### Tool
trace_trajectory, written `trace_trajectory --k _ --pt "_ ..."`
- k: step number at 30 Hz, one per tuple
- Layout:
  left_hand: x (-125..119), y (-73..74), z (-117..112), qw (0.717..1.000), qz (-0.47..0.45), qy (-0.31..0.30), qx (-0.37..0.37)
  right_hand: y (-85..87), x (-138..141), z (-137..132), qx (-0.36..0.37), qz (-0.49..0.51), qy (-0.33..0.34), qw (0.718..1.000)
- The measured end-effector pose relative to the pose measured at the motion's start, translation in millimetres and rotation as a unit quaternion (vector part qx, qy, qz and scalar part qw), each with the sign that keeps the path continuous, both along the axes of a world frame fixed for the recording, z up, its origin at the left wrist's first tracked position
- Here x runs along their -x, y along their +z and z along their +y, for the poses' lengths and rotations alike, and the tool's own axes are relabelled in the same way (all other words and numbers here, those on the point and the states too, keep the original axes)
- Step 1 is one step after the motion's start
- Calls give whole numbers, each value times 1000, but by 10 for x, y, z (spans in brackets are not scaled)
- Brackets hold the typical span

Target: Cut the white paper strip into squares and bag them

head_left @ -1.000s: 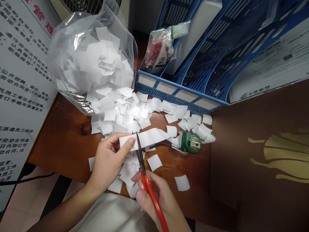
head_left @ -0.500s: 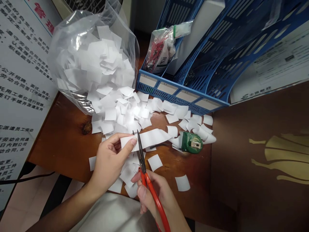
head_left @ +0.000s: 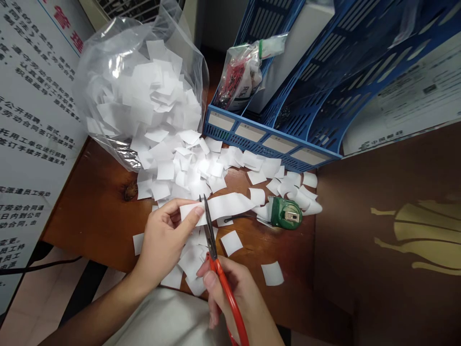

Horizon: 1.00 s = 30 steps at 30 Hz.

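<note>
Paper strip (head_left: 230, 205) (pinched) extends rightward from left hand (head_left: 163, 233).

"What fills the frame's left edge?"
"A white panel (head_left: 36, 144) printed with black and red characters."
"Right side?"
"A dark brown surface (head_left: 342, 216) bearing a gold motif (head_left: 419, 223)."
"Centre?"
"A brightly lit brown wooden tabletop (head_left: 97, 206); pale pinkish tiled floor (head_left: 46, 293), lower left."
</note>
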<state>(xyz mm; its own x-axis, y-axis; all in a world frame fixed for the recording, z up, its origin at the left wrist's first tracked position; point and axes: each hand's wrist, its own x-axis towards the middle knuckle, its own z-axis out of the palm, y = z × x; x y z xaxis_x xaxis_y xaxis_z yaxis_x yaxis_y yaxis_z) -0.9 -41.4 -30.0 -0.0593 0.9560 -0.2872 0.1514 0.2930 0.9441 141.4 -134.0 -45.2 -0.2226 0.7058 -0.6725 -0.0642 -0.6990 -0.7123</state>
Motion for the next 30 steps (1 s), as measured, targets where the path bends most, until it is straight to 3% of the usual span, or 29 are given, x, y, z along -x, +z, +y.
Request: trace_trajectory --k 8,22,27,30 --pt "6 -26 -1 1000 -4 -6 6 -129 21 -48 4 19 -20 1000" --pt "41 -44 -19 1000 7 -8 21 -92 78 -56 58 -35 -35 997" --pt "100 -3 7 999 36 -18 -14 -57 21 -90 3 -45 -76 996" --pt "118 27 42 993 86 -40 -71 -47 -85 -166 -55 -53 -165 983"
